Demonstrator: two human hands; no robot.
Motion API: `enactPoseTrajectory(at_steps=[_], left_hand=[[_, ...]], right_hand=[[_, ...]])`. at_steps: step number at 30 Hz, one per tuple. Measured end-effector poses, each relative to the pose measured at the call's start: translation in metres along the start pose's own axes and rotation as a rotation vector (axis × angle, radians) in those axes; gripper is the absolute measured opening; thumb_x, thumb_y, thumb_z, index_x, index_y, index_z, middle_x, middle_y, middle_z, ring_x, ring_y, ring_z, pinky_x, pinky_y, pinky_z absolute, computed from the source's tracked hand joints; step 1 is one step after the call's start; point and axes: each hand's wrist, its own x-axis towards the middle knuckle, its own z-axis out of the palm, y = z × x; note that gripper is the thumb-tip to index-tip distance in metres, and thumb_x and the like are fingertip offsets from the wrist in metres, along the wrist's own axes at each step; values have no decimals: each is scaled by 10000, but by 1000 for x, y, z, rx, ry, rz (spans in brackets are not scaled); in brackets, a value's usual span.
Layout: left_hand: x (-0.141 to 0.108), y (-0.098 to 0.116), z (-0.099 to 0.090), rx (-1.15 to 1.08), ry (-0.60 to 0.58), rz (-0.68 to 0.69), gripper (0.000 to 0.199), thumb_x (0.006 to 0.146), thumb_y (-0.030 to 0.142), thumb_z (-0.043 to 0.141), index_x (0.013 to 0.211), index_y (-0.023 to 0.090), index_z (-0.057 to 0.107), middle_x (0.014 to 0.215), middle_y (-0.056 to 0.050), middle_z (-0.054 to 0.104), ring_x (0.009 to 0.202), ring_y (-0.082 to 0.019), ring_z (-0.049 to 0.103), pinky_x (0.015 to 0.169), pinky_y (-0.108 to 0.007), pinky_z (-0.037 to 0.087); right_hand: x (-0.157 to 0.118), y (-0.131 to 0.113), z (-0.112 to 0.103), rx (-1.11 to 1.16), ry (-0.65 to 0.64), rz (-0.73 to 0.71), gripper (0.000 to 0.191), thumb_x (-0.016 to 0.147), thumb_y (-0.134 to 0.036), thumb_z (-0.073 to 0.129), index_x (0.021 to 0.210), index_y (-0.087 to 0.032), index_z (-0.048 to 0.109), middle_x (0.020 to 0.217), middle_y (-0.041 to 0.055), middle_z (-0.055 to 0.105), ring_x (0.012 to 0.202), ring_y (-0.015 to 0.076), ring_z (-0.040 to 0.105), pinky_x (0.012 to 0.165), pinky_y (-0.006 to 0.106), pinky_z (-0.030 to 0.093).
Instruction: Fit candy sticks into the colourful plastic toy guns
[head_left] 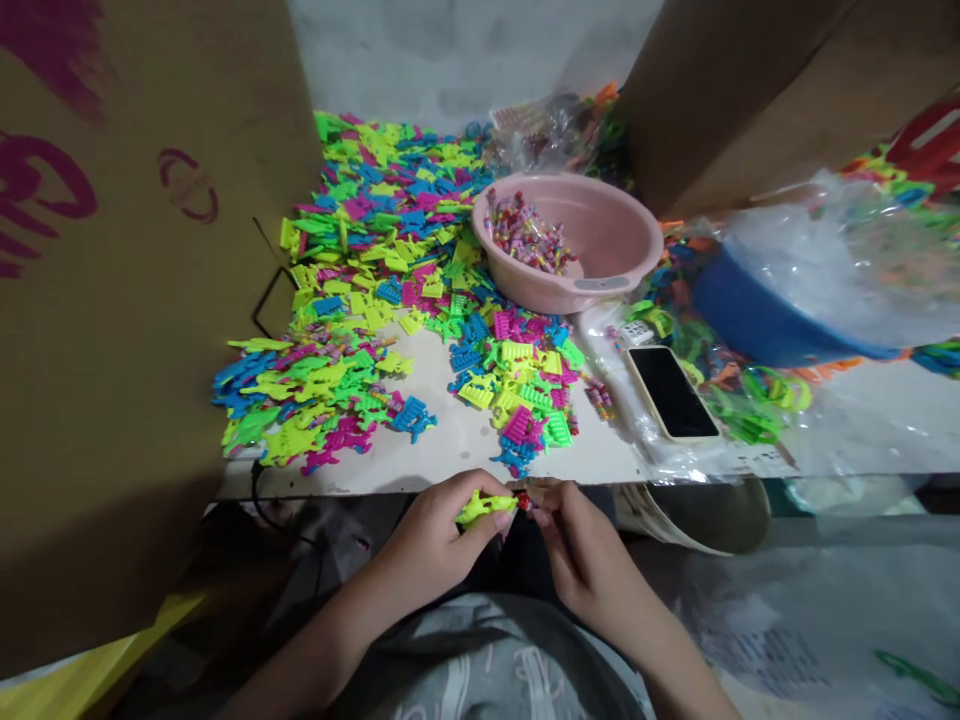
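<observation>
Pinching a yellow-green plastic piece (480,507) between thumb and forefinger, the left hand (441,525) sits at the lower centre of the frame, just off the table's near edge. Beside it, the right hand (589,545) has its fingertips drawn narrow on a small red piece (524,501) at the yellow-green piece's right end; whether the two are joined, I cannot tell. Meeting tip to tip probably keeps both ends steady and in sight.

Beyond, on the white table (439,385), comb-shaped pieces (517,380) lie at centre, likely for easy reach, while a separate left-hand heap (315,390) holds bright pieces with printed sticks among them. The phone (673,392), right of centre, rests on clear plastic, perhaps just out of the way. Farther up, the pink basin (619,225) seems to keep small printed sticks (525,235) from scattering; behind it lies crumpled clear plastic (551,135).
</observation>
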Motion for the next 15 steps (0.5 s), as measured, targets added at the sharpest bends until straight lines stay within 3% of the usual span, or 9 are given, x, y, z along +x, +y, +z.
enactPoseTrajectory(at_steps=[8, 15], left_hand=[[-3, -11, 0, 48, -151, -113, 137, 885, 309, 531, 842, 192, 588, 824, -15, 646, 779, -164, 577, 738, -258, 434], [-3, -27, 6, -42, -91, -239, 166, 844, 343, 537, 818, 181, 565, 771, -12, 594, 730, -164, 546, 655, -257, 419]], right_hand=[[-2, 9, -3, 184, -326, 102, 119, 970, -180, 316, 872, -246, 315, 738, -28, 477, 614, 126, 435, 577, 218, 372], [-9, 27, 21, 62, -350, 51, 135, 915, -121, 324, 886, -245, 282, 763, 10, 517, 629, 158, 455, 581, 264, 329]])
